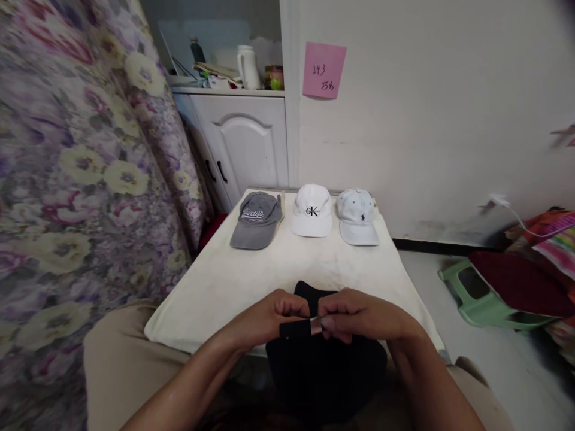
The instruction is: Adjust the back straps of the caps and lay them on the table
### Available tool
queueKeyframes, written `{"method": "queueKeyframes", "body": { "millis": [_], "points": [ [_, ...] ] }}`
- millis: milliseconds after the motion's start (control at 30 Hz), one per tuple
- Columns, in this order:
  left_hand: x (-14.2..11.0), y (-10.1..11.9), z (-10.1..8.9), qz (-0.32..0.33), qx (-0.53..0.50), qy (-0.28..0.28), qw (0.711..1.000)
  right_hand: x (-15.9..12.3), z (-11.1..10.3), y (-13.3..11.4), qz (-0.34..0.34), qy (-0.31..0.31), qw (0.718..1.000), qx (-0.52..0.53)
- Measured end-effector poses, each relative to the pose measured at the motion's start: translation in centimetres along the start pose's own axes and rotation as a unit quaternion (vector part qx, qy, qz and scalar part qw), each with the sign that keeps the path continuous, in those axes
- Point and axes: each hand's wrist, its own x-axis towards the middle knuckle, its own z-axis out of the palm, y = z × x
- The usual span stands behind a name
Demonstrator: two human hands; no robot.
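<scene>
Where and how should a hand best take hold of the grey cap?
I'd grip the grey cap by its brim, coming from the near side: it juts toward the wearer of the camera, broad and thin, so thumb above and fingers beneath should pinch its edge.

Plain beige trousers (128, 353) on both legs, cloth softly creased; forearms (202, 374) bare; left hand (274, 314), right hand (363, 314) also bare

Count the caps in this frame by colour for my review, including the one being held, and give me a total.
Grey cap: 1
White cap: 1
Pale blue cap: 1
Black cap, held: 1
Total: 4
</scene>
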Motion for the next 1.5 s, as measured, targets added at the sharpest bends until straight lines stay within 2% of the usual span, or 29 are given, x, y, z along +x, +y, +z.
{"method": "queueKeyframes", "body": {
  "millis": [133,467,600,733,967,1333,1500],
  "points": [
    [0.0,-0.1,0.0,0.008,-0.003,0.013,1.0,0.0,-0.1,0.1,-0.001,0.0,1.0,0.001],
    [-1.0,-0.6,-1.0,0.079,0.025,-0.014,0.996,-0.1,0.1,0.1,0.012,-0.008,1.0,0.012],
    [-1.2,-0.7,-0.6,0.054,0.031,-0.043,0.997,-0.1,0.2,0.0,0.017,-0.009,1.0,0.012],
    [-0.9,-1.1,-0.3,0.027,0.002,-0.044,0.999,-0.2,0.2,-0.1,0.011,-0.009,1.0,-0.001],
    [-0.6,-0.7,0.1,0.026,0.01,-0.015,0.999,-0.5,0.2,-0.1,0.013,-0.013,1.0,-0.012],
    [-0.4,-0.9,0.3,0.038,0.01,0.019,0.999,-0.1,0.6,-0.7,0.056,0.032,0.998,-0.016],
    [-0.5,-0.8,0.1,0.055,0.047,0.006,0.997,0.1,0.7,-0.4,0.059,0.022,0.998,0.001]
  ]
}}
